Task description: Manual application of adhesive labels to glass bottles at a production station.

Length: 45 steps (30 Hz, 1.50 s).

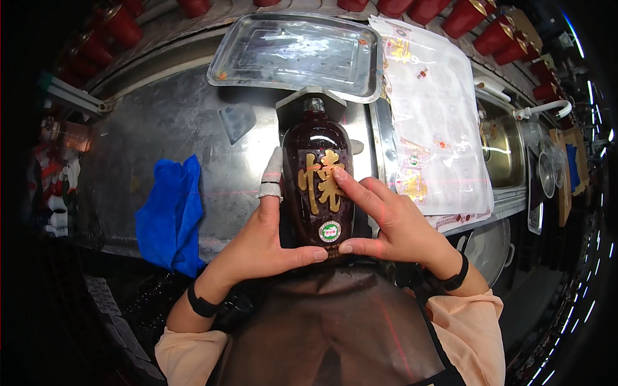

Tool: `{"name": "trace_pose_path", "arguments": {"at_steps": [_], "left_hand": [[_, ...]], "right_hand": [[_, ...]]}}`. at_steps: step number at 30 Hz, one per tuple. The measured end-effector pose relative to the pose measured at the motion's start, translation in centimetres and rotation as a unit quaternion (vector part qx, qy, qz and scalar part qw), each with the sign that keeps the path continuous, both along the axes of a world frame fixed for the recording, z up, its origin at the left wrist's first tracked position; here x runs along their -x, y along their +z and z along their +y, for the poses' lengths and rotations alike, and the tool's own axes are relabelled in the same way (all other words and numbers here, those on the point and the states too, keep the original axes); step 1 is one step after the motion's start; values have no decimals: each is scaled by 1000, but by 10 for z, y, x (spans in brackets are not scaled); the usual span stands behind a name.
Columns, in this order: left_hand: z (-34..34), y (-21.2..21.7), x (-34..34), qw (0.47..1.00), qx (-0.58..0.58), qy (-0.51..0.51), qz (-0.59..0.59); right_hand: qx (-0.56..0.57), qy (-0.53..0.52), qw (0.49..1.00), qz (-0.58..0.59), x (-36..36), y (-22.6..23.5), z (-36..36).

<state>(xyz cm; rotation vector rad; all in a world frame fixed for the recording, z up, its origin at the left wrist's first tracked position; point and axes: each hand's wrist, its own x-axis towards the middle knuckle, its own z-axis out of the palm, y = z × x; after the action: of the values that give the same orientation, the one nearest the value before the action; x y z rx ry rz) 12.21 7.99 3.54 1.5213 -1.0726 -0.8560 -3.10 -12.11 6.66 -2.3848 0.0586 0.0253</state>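
Note:
A dark brown glass bottle [311,143] lies on its back, neck pointing away from me, in a grey angular holder [333,103]. Its front carries a dark label with large gold lettering [324,183] and a round green-and-white sticker [330,231] near the base. My left hand [261,237] grips the bottle's left side, thumb across the base; a pale cover wraps the index finger. My right hand [393,222] has its thumb at the base and its index fingertip on the gold lettering. The other right fingers are partly hidden beside the bottle.
A blue cloth [169,215] hangs over the metal table's [129,138] front left edge. Beyond the bottle sits a clear tray [222,64], with a flat grey scraper-like piece [236,121] nearby. Printed sheets [444,128] lie right, beside a sink [499,164]. Red cups [122,26] line the conveyor behind.

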Motion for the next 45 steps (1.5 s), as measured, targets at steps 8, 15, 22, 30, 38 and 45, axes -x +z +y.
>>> {"name": "trace_pose_path", "arguments": {"at_steps": [8,15,22,30,38,45], "left_hand": [[-15,8,-6,984,-12,98,151],[-18,4,-4,983,39,97,151],[-20,3,-6,981,34,90,167],[-21,3,-6,978,21,83,192],[-21,1,-7,975,23,80,206],[-21,1,-10,968,34,86,234]], "right_hand": [[-9,-32,999,-11,-11,8,-4],[5,-22,1000,8,-14,9,-2],[9,-26,998,-54,-15,-1,-3],[12,-28,997,-65,-13,-3,-3],[-4,-25,997,-74,-15,-10,-2],[-352,-206,913,14,-26,-20,-8]]}}
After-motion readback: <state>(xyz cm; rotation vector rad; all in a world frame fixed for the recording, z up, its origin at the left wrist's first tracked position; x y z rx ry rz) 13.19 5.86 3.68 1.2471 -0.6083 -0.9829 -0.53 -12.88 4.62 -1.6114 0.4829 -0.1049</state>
